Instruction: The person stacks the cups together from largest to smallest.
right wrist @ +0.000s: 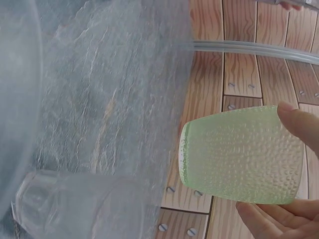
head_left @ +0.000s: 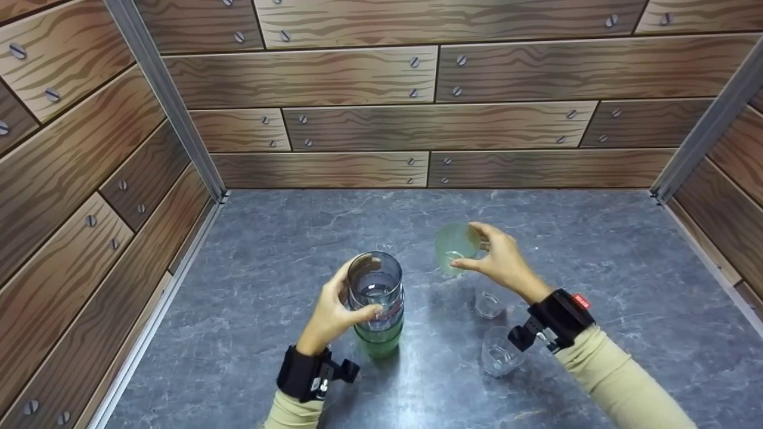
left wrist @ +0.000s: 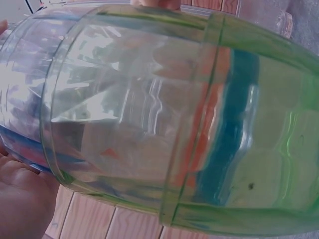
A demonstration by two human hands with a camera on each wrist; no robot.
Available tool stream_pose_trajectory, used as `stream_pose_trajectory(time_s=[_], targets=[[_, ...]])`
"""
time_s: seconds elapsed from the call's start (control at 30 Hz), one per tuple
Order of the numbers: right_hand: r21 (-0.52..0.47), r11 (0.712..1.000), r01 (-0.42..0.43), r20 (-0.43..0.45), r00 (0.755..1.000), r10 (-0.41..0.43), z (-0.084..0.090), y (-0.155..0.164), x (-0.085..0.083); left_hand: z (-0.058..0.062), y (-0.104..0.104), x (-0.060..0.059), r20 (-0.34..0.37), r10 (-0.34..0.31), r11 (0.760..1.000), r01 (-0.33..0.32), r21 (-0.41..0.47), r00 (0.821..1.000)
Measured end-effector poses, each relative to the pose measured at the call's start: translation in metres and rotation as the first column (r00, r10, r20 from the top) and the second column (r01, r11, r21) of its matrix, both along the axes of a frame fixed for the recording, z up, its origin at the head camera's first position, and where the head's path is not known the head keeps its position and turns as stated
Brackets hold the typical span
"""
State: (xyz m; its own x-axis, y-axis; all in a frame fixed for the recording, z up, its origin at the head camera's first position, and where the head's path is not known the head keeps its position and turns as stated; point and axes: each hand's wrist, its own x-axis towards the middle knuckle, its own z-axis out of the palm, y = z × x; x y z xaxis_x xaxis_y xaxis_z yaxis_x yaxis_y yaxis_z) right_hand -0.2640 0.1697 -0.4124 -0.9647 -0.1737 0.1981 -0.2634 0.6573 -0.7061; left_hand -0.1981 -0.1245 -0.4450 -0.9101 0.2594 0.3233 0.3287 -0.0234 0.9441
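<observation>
My left hand (head_left: 335,307) grips the upper part of a stack of nested tumblers (head_left: 380,333). Smoky grey shows at the stack's top and green at its bottom; whether it rests on the table cannot be told. In the left wrist view the green tumblers (left wrist: 279,124) fill most of the picture, with bands of orange and teal. Held by thumb and fingers near its rim, a pale green tumbler with a bumpy surface (right wrist: 239,154) is raised in my right hand (head_left: 503,262). Below that hand, two clear tumblers (head_left: 499,359) stand on the table.
The grey marbled tabletop (head_left: 286,232) is closed in by wood-patterned panels (head_left: 357,125) at the back and both sides. Metal strips (head_left: 173,89) run along the panel corners. One clear tumbler (head_left: 490,304) stands just behind the other, close to my right wrist.
</observation>
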Motion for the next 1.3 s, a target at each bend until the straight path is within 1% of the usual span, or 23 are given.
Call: stream_pose_trajectory(time_s=[0.13,0.33,0.63,0.93,1.3], targets=[[-0.003,1.0,-0.005,-0.011,1.0,0.005,0.003,-0.003,0.005,0.0,0.0,0.0,-0.006,0.0,1.0,0.0,0.002,1.0],[-0.018,1.0,-0.006,-0.031,1.0,0.006,0.008,-0.008,0.012,-0.001,0.0,0.0,-0.034,-0.004,1.0,0.004,-0.003,0.999],[-0.076,0.997,-0.021,-0.036,0.999,0.018,0.018,-0.015,0.024,-0.002,0.0,0.001,-0.071,-0.003,1.0,0.002,-0.011,0.997],[-0.08,0.996,-0.028,-0.037,0.999,0.025,0.028,-0.02,0.034,-0.001,-0.001,0.001,-0.022,0.015,1.0,-0.015,-0.005,1.0],[-0.082,0.996,-0.028,-0.059,0.998,0.023,0.034,-0.021,0.04,0.001,0.0,0.001,0.0,0.016,1.0,-0.016,-0.021,1.0]])
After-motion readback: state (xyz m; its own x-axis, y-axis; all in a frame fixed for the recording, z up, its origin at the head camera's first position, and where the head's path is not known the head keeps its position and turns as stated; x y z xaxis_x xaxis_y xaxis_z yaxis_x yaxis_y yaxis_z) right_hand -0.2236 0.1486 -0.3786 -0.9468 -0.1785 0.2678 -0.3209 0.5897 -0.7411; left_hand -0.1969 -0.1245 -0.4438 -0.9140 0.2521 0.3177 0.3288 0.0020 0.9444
